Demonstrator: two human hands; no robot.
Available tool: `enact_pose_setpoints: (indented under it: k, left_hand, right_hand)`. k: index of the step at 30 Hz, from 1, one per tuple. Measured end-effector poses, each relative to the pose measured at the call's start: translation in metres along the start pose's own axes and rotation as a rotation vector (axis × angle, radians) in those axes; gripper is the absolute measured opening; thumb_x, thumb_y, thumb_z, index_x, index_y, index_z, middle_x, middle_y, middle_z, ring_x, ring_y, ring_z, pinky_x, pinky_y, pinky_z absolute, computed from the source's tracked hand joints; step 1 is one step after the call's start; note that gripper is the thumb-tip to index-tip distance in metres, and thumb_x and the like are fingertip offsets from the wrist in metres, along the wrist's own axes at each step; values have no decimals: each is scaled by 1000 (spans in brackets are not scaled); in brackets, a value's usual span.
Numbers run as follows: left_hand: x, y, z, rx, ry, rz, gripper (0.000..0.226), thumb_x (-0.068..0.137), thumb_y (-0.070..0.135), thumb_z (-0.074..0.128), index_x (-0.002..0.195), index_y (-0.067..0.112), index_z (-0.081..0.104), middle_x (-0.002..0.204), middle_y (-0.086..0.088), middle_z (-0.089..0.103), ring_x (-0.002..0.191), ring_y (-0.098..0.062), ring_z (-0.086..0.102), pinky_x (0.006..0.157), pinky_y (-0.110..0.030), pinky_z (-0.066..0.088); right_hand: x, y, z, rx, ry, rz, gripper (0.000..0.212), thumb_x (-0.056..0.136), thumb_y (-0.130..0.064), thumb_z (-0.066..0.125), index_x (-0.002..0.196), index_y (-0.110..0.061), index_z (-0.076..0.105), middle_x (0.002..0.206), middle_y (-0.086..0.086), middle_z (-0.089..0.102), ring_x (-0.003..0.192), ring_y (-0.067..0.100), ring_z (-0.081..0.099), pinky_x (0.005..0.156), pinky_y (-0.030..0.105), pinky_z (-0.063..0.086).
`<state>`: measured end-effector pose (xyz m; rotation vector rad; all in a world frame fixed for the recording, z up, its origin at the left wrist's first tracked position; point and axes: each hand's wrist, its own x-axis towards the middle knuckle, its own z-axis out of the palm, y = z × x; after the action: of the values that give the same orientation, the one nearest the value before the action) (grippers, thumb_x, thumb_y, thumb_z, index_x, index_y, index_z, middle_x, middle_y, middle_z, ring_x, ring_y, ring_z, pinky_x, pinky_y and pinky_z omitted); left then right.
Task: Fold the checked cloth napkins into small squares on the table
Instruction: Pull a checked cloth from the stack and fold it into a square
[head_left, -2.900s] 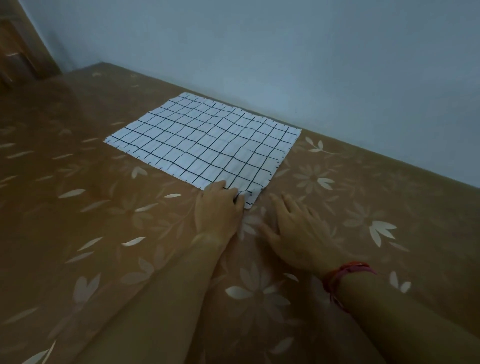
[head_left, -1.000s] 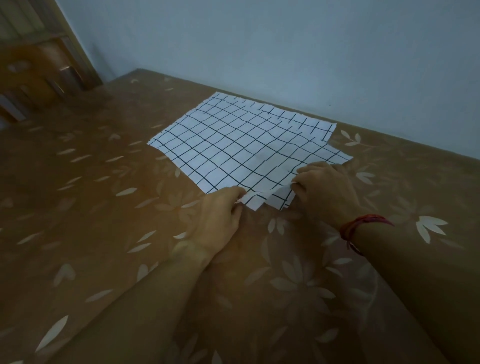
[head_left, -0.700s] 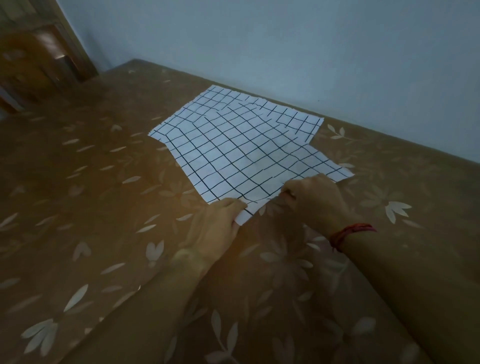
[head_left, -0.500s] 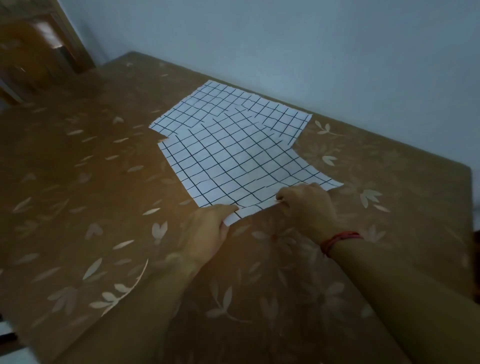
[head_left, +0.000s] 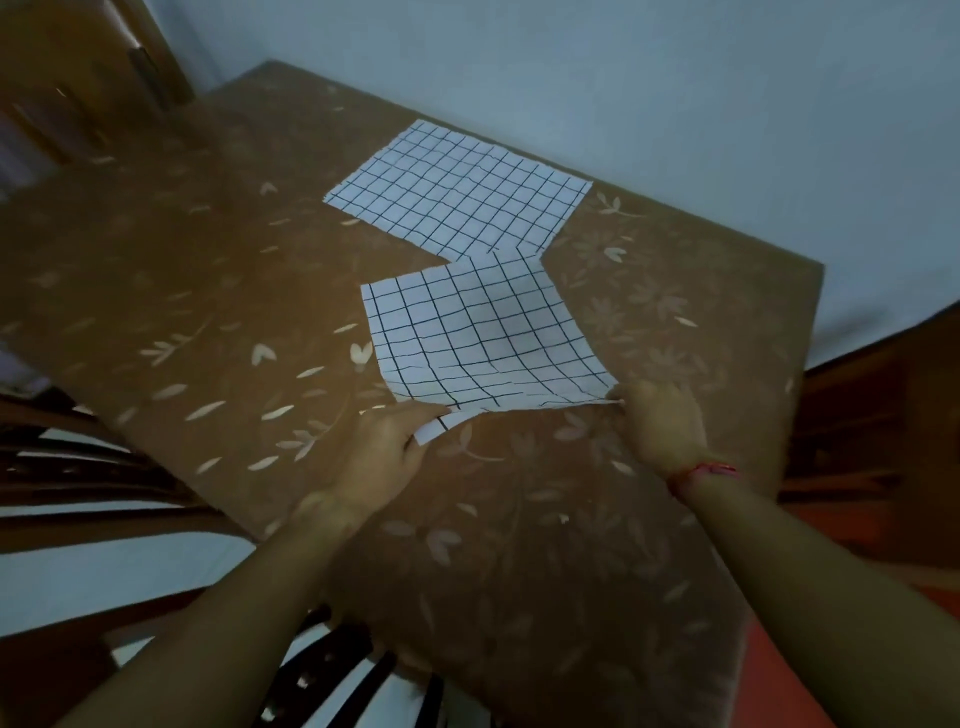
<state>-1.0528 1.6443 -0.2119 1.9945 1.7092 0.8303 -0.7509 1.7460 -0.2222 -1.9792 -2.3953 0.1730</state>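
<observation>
Two white napkins with a black check lie on the brown flowered table (head_left: 208, 322). The near napkin (head_left: 478, 338) is spread out and slightly rippled, its far edge just overlapping the other. My left hand (head_left: 384, 457) pinches its near left corner, which curls up off the table. My right hand (head_left: 660, 421) pinches its near right corner. The far napkin (head_left: 462, 192) lies flat near the wall, untouched.
A pale blue wall (head_left: 623, 78) runs behind the table. Dark wooden furniture (head_left: 67, 88) stands at the far left. The table's right edge (head_left: 810, 332) drops off close to my right hand, and chair backs (head_left: 104, 467) show at the near left.
Both hands have slid the top napkin off the stack toward me, leaving the other napkin flat by the wall. The camera has pulled back and tilted.
</observation>
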Motion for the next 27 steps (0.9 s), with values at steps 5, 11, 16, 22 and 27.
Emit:
enact_pose_setpoints:
  k: [5, 11, 16, 22, 27]
  left_hand:
    - [-51, 19, -24, 20, 30, -50, 26, 87, 6, 67, 111, 11, 72, 107, 0, 72, 96, -13, 66, 86, -2, 37]
    - [-102, 31, -41, 32, 11, -51, 34, 79, -3, 72, 110, 11, 72, 111, 0, 70, 104, -5, 59, 94, -3, 33]
    - [-136, 29, -42, 67, -70, -72, 29, 85, 4, 68, 110, 17, 72, 112, 6, 70, 110, -2, 53, 103, -39, 43]
    - [-159, 33, -40, 45, -131, -76, 22, 85, 3, 69, 104, 12, 74, 109, 5, 67, 101, 10, 44, 91, 5, 25]
    - [-164, 34, -42, -21, -221, -243, 16, 92, 17, 62, 102, 25, 73, 95, 16, 67, 88, 15, 55, 78, -8, 45]
  right_hand:
    - [-75, 4, -26, 73, -35, 78, 20, 86, -31, 62, 102, -26, 73, 93, 7, 74, 89, 29, 66, 84, 36, 46]
    - [-152, 13, -42, 290, -124, 139, 13, 82, -28, 66, 92, -28, 74, 86, -3, 74, 81, 18, 69, 71, 30, 54]
    - [-200, 18, -41, 446, -159, 117, 17, 80, -17, 71, 93, -27, 76, 93, -10, 74, 83, 0, 65, 83, 21, 51]
    - [-227, 18, -41, 463, -155, 83, 14, 79, -14, 74, 90, -21, 78, 86, -17, 71, 83, -5, 61, 78, 9, 43]
    - [-228, 26, -42, 490, -217, 16, 4, 79, -21, 75, 79, -25, 75, 72, -19, 68, 74, -6, 62, 64, 14, 48]
